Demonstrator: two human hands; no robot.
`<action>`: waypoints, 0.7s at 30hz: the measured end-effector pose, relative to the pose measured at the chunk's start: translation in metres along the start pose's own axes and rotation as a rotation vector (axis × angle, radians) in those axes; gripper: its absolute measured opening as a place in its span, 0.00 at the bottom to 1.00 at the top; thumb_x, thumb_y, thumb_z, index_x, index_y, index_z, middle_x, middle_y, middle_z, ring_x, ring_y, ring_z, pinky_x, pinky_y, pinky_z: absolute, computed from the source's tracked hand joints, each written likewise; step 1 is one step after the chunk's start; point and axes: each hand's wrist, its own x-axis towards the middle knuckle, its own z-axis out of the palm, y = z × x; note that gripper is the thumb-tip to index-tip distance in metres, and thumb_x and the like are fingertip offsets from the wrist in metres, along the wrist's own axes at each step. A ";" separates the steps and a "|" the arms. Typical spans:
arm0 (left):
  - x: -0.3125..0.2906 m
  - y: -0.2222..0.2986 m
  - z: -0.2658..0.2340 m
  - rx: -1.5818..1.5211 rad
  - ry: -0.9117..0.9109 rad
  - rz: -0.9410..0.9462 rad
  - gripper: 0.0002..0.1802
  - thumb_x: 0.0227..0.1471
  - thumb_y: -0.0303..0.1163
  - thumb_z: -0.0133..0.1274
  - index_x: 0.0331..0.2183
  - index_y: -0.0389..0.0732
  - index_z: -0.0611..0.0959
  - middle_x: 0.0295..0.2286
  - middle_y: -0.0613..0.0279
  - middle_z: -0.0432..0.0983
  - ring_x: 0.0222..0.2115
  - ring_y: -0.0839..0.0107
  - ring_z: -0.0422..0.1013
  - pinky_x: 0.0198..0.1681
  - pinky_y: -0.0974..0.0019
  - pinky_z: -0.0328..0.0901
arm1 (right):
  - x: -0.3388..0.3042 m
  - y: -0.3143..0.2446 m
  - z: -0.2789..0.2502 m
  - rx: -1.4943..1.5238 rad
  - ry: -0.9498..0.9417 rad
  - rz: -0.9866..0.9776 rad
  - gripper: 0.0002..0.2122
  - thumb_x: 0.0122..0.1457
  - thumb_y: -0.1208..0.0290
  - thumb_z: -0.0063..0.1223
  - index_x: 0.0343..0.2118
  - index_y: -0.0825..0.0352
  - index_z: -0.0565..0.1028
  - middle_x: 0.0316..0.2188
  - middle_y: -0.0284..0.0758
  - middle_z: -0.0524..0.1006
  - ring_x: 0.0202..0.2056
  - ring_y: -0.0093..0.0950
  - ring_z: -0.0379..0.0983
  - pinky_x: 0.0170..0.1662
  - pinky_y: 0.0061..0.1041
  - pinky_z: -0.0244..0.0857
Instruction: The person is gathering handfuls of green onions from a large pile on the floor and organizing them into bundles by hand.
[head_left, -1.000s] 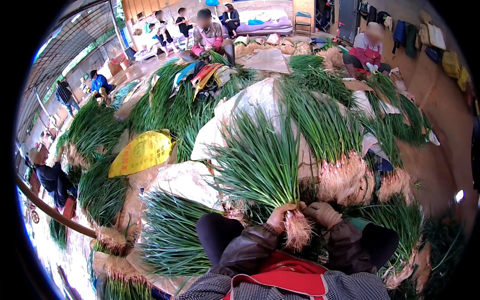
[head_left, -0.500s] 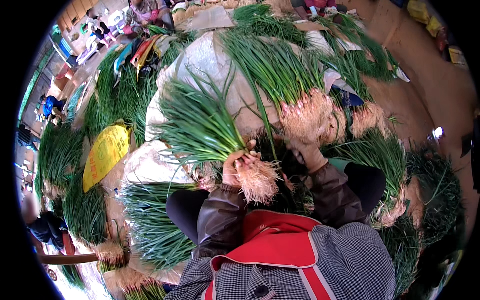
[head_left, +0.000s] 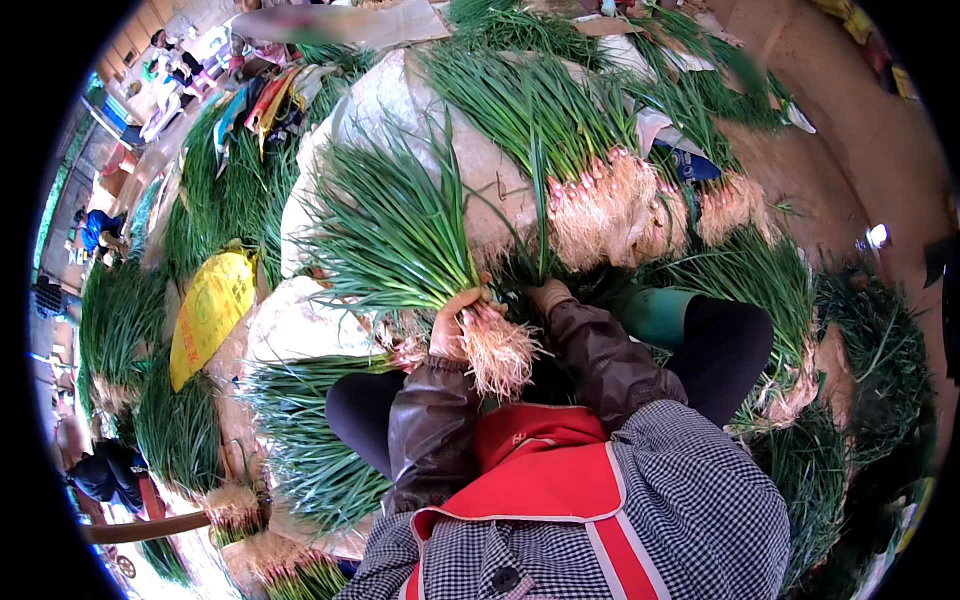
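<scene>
My left hand (head_left: 455, 325) is closed around a bunch of green onions (head_left: 400, 230) just above its pale, stringy roots. The long green leaves fan out up and to the left. Close to the right of that bunch is my right hand (head_left: 550, 295), reaching down over a dark heap of greens (head_left: 515, 268) between my knees. Its fingers are mostly hidden, so what they hold cannot be made out. A single long green onion leaf (head_left: 540, 190) runs away from beside this hand.
Ahead lies a large row of green onions (head_left: 540, 110), roots toward me, on pale sheeting (head_left: 400, 110). More piles (head_left: 310, 440) flank both knees. A yellow bag (head_left: 213, 310) lies left. Other people (head_left: 100, 230) sit at the far left and back. Bare brown floor (head_left: 850, 170) shows at right.
My right hand has moved left and closer to the left hand, and its fingers have dropped out of sight. The held bunch has shifted slightly left and its leaves stand more upright.
</scene>
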 end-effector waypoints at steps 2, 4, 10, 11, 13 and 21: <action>-0.003 -0.003 -0.002 0.067 0.044 0.044 0.13 0.46 0.28 0.49 0.36 0.33 0.74 0.26 0.59 0.73 0.27 0.64 0.71 0.40 0.59 0.68 | 0.002 -0.007 -0.005 0.017 -0.055 -0.152 0.21 0.47 0.54 0.53 0.41 0.63 0.73 0.36 0.43 0.75 0.39 0.40 0.70 0.43 0.31 0.62; -0.006 -0.001 -0.019 0.099 0.111 0.000 0.11 0.45 0.28 0.50 0.33 0.33 0.74 0.28 0.55 0.73 0.29 0.61 0.71 0.40 0.58 0.67 | -0.043 -0.059 -0.046 0.079 -0.021 -0.306 0.20 0.49 0.52 0.49 0.38 0.64 0.74 0.34 0.45 0.75 0.39 0.41 0.70 0.42 0.34 0.62; 0.013 -0.024 -0.012 0.208 0.066 -0.038 0.22 0.42 0.29 0.50 0.41 0.27 0.74 0.28 0.52 0.75 0.24 0.68 0.71 0.25 0.71 0.67 | -0.046 -0.159 -0.112 -0.132 -0.010 -0.499 0.21 0.54 0.49 0.40 0.39 0.61 0.72 0.34 0.43 0.74 0.35 0.40 0.71 0.38 0.33 0.63; 0.014 -0.024 -0.014 0.250 0.099 -0.051 0.22 0.42 0.29 0.50 0.40 0.27 0.73 0.29 0.52 0.75 0.24 0.68 0.71 0.24 0.71 0.67 | -0.026 -0.163 -0.097 -0.337 0.114 -0.613 0.15 0.56 0.53 0.40 0.40 0.56 0.71 0.35 0.40 0.74 0.34 0.40 0.70 0.37 0.32 0.64; 0.009 -0.025 -0.002 0.011 -0.023 0.056 0.23 0.42 0.28 0.49 0.42 0.24 0.71 0.33 0.47 0.72 0.30 0.65 0.69 0.36 0.69 0.66 | -0.047 -0.180 -0.082 -0.117 0.116 -0.470 0.18 0.57 0.51 0.37 0.40 0.60 0.71 0.39 0.40 0.73 0.38 0.40 0.69 0.42 0.30 0.62; 0.019 -0.026 0.000 -0.253 -0.091 -0.104 0.26 0.42 0.31 0.49 0.46 0.32 0.70 0.36 0.50 0.72 0.36 0.62 0.68 0.44 0.59 0.63 | 0.069 -0.095 -0.141 -0.318 0.807 -0.424 0.13 0.54 0.62 0.43 0.28 0.67 0.73 0.29 0.46 0.73 0.32 0.42 0.70 0.37 0.35 0.64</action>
